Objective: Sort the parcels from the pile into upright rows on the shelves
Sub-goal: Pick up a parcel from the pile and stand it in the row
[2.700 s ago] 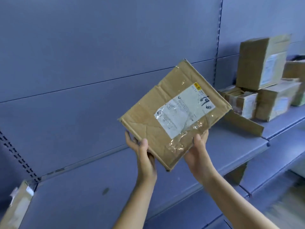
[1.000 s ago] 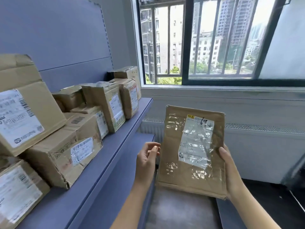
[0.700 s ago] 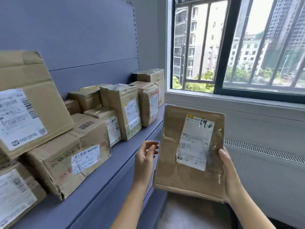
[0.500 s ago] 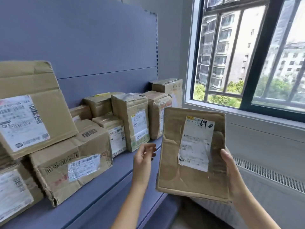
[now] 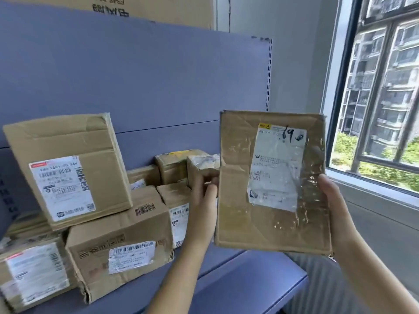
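Cardboard flat parcel (image 5: 272, 182): right hand (image 5: 333, 207) grips edge; left hand (image 5: 203, 205) alongside, grasp unclear. Advise: stand upright on shelf (image 5: 249, 282), label outward.

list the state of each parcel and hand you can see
flat parcel, upright, held in the air
right hand, grips its right edge
left hand, fingers curled at its left edge, contact unclear
lower box, lying flat, front corner torn
top box, tilted, resting on lower box

Right hand (image 5: 334, 209) grips flat parcel (image 5: 271, 184) upright; left hand (image 5: 203, 207) beside edge.
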